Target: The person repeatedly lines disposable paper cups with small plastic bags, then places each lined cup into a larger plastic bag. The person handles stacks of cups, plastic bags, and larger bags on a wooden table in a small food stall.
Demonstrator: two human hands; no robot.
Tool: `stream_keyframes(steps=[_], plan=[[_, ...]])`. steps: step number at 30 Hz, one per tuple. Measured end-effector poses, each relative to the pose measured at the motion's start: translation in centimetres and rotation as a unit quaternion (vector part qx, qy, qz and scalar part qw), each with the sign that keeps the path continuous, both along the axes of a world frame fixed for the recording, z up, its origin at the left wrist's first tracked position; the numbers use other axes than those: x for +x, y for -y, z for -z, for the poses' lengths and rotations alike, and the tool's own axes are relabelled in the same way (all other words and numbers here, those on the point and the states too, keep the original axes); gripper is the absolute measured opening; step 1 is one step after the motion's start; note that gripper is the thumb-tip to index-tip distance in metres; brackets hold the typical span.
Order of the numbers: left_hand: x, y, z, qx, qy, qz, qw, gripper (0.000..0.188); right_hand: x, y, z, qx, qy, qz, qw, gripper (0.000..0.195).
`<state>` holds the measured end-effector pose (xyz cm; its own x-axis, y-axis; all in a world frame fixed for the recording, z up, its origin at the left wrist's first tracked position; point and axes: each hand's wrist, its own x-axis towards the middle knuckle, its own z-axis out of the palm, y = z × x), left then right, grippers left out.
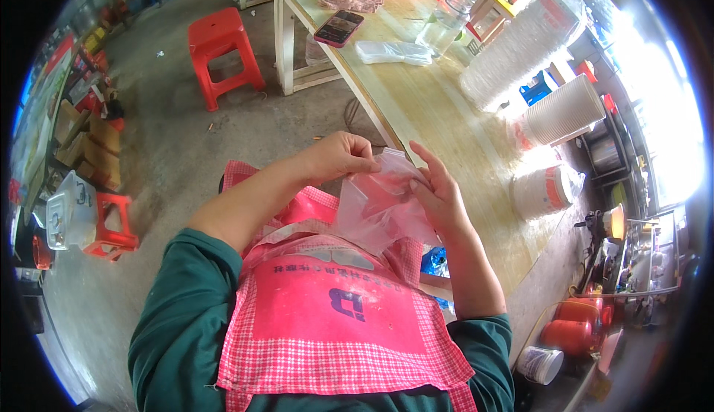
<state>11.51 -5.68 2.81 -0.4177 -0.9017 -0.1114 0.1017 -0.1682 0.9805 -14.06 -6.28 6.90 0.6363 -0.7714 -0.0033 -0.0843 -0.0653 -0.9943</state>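
Note:
A thin translucent plastic bag (pixel 385 205) hangs between my two hands, above my lap and a pink checked apron (pixel 340 306). My left hand (pixel 346 155) pinches the bag near its upper left edge with thumb and bent fingers. The bag's right side is gripped by my right hand (pixel 438 189), its thumb pressed on the film and the index finger raised. The table's near edge runs just beyond the bag. On the table (pixel 446 133) lie a folded bundle of clear plastic bags (pixel 393 53) and a phone (pixel 339 28) in a pink case.
Tall stacks of clear containers (pixel 521 49) and white containers (pixel 563 112), and a wrapped container stack (pixel 544 191), stand at the table's right. A clear jug (pixel 443 24) is beyond the bundle. A red stool (pixel 223 49) stands left of the table; a lidded plastic box (pixel 71 211) is far left.

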Motion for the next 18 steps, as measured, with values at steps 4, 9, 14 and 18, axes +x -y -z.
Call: stream_keyframes(steps=[4,9,14,18], plan=[[0.0,-0.3,0.4,0.024,-0.028,-0.068,0.997,0.016,-0.1,1.0,2.0,-0.135,-0.001,0.107,0.985,0.06],[0.8,0.1,1.6,0.012,0.036,-0.117,0.992,0.016,-0.4,0.5,1.7,-0.325,-0.01,0.209,0.922,0.041],[-0.9,-0.6,0.8,-0.018,0.085,-0.153,0.984,0.016,1.4,-1.1,3.1,-0.122,-0.065,0.105,0.985,0.012],[-1.0,-1.4,0.5,-0.011,0.089,-0.128,0.988,0.013,2.2,-0.7,5.0,-0.006,-0.055,0.068,0.996,0.023]])
